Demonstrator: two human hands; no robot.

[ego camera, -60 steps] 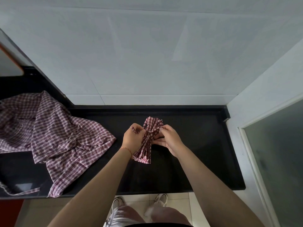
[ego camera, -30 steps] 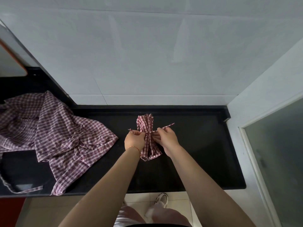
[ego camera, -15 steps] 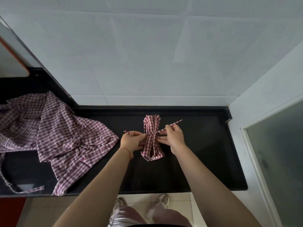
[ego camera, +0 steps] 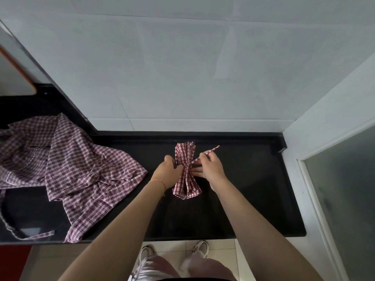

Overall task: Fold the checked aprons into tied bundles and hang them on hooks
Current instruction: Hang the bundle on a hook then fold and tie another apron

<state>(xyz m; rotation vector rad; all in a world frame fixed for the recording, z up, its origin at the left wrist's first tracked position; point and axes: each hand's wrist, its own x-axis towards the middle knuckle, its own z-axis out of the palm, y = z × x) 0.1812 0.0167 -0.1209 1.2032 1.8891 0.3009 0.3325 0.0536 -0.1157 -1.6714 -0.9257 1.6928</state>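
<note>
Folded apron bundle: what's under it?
The folded apron bundle lies directly on the black counter. Nothing else shows around its edges; whatever is beneath its middle is covered by cloth and both hands.

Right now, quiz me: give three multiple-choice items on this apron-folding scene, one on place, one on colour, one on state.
1. Where does the loose apron pile lie relative to the folded apron bundle?
A. to its left
B. to its right
C. on top of it

2. What colour is the countertop?
A. white
B. black
C. red

3. What is the right hand doing?
A. resting flat and empty
B. pinching the apron strap
C. holding a hook

Answers: 1 A, the pile spreads over the counter's left end. 2 B, the bare surface is glossy black. 3 B, fingers pinch the strap, which sticks out up and right; the left hand is at the bundle's waist.
</note>
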